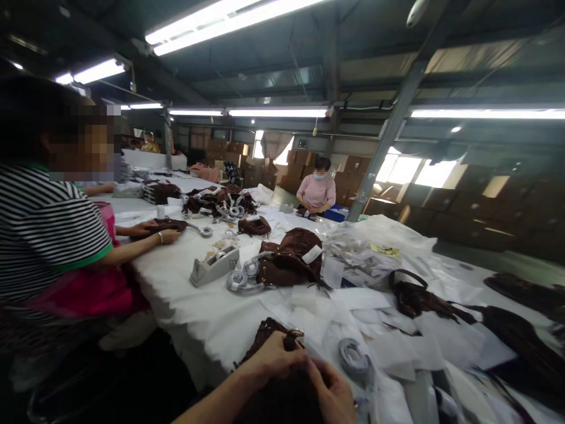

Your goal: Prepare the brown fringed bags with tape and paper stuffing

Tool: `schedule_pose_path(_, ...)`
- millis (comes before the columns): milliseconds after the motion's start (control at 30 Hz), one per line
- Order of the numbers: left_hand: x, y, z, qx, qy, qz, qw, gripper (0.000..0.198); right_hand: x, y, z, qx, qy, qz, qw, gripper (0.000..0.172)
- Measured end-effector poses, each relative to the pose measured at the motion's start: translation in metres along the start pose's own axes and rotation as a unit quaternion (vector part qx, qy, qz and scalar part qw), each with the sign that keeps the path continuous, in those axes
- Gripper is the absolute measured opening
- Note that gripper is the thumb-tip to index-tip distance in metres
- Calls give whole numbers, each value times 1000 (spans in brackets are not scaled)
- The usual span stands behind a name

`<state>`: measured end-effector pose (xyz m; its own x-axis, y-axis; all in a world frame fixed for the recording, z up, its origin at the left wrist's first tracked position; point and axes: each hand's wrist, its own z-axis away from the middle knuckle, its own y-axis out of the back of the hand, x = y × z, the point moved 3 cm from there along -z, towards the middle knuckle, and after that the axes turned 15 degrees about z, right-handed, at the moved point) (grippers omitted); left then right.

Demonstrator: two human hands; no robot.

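Left hand (269, 360) is closed over the top edge of a brown bag (265, 331), fingers wrapped just beside its metal ring (295, 334). Right hand (334, 393) is curled onto the same bag from the other side, lower down and partly cut by the frame edge. The bag sits at the near edge of the white table cover (207, 312), between and under both hands, its lower part hidden.

Counts:
- One tape dispenser (214, 265), well beyond the hands.
- Three single brown bags further out: large bag (289, 259) just beside the dispenser, small bag (254, 226) behind it, handled bag (412, 297) to the right.
- A far heap (220, 201) too tangled to count.
- Two grey strap coils: one (353, 355) near the right hand, one (241, 279) touching the large bag.
- Two co-workers: striped sleeve (48, 235) at left with a hand (168, 236) flat on the table, and a person in pink (316, 192) at the far end.
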<state>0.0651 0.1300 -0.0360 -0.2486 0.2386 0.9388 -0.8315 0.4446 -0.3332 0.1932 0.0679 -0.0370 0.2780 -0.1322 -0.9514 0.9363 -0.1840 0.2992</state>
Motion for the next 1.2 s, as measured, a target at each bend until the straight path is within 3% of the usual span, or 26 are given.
schedule_pose_path(167,4,0,8,-18,-30,-3,999,38,5,-6,7,-17,-31,-40,999,36)
schedule_pose_path(333,-6,2,9,-51,-26,11,998,44,9,-9,10,-20,-71,-158,985,33)
schedule_pose_path(567,-12,2,11,-60,-1,48,997,55,12,-7,5,88,-124,-262,953,34)
schedule_pose_path(800,-12,5,10,-72,51,64,994,74,11,-6,0,136,-143,-327,924,36)
schedule_pose_path(1067,-11,9,7,-83,59,196,975,46,13,-1,0,139,-144,-356,912,38)
schedule_pose_path(1200,21,23,-14,-77,7,181,981,47,6,3,2,136,-130,-339,922,39)
